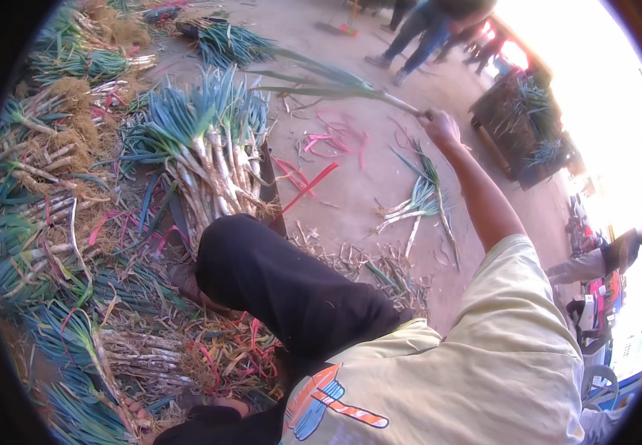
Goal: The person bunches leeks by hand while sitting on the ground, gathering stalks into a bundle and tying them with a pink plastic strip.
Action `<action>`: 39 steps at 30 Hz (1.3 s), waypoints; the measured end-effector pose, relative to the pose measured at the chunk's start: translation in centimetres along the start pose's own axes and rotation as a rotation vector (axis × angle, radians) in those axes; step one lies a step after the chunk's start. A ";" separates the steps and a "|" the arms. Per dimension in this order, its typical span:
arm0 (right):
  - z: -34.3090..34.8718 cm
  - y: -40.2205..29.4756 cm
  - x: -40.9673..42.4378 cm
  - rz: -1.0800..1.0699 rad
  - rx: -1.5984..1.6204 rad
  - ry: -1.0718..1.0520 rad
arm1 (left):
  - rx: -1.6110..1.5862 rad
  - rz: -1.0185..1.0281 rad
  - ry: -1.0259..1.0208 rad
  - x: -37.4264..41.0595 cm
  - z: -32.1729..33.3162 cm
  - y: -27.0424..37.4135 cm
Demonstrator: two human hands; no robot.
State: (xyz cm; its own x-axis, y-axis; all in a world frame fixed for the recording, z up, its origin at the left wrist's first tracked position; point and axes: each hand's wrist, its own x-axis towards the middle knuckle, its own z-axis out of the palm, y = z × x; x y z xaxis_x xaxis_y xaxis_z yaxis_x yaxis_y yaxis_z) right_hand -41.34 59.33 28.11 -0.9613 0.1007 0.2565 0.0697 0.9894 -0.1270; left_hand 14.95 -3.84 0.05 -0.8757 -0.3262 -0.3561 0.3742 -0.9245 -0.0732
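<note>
My right hand [442,127] is raised at the upper right. It grips a long green onion [396,103] by its pale lower end, the leaves reaching left. At the lower left my left hand [136,413] is partly visible, fingers curled at a green onion stalk [106,364]; its wrist is hidden. Beside it lies a bundle of green onions [145,353] with brown roots. Beyond my bent knee a large bunch of green onions [218,161] leans upright against a dark board [271,192]. A red plastic strap [310,189] sticks out from there.
Piled onion bundles [48,161] line the left side. Pink straps [335,136], loose onions [421,194] and dry leaf scraps [393,272] lie on the ground. A dark crate [513,125] holding onions stands upper right. A person [424,33] stands at the top, another person [605,258] at the right.
</note>
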 end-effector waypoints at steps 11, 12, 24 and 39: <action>14.5 -2.8 -2.7 -0.016 0.511 -0.697 | 0.024 0.138 -0.038 -11.2 12.7 10.8; 14.0 -4.9 -3.3 -0.152 0.488 -0.761 | 0.084 0.211 -0.066 -13.1 15.5 10.5; 10.3 -35.9 -12.8 -1.056 0.591 -1.055 | 0.939 0.842 -0.213 -25.9 29.9 -2.0; 29.1 -52.2 -48.0 -1.554 -0.012 -1.344 | 0.602 0.366 0.806 -5.1 -9.7 -1.4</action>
State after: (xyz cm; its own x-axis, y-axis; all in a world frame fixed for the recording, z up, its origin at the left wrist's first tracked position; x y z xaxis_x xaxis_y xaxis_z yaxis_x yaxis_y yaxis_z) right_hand -6.57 -0.17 -5.48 0.2448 -0.7647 -0.5961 -0.8294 0.1532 -0.5372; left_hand 21.82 1.05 -7.10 -0.1988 -0.5805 -0.7896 0.1678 -0.8140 0.5561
